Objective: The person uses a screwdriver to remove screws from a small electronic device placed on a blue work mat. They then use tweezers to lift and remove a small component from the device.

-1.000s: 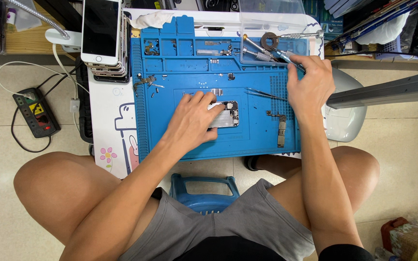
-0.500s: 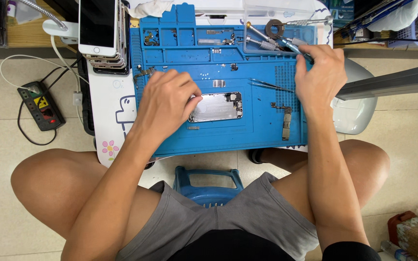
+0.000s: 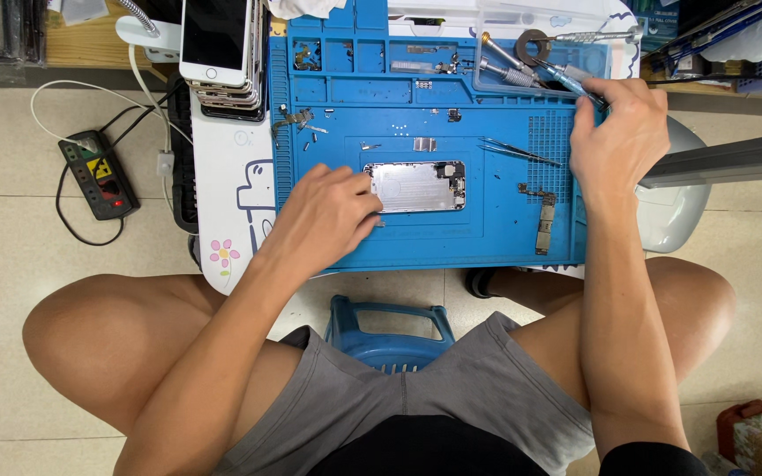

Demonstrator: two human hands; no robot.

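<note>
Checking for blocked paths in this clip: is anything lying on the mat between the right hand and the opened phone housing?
Yes. Thin tweezers lie slantwise on the blue mat between the right hand and the opened phone housing. The left hand already touches the housing's left edge, with nothing between.

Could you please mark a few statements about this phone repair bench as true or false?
1. The left hand rests at the left end of the opened phone shell. True.
2. The right hand is pressing on the logic board. False: it is up at the tool tray, its fingers closed on a screwdriver.
3. The tweezers lie untouched on the blue mat. True.
4. The stack of phones sits to the right of the mat. False: it is at the mat's upper left.
5. The power strip lies on the mat. False: it lies on the floor.
</note>
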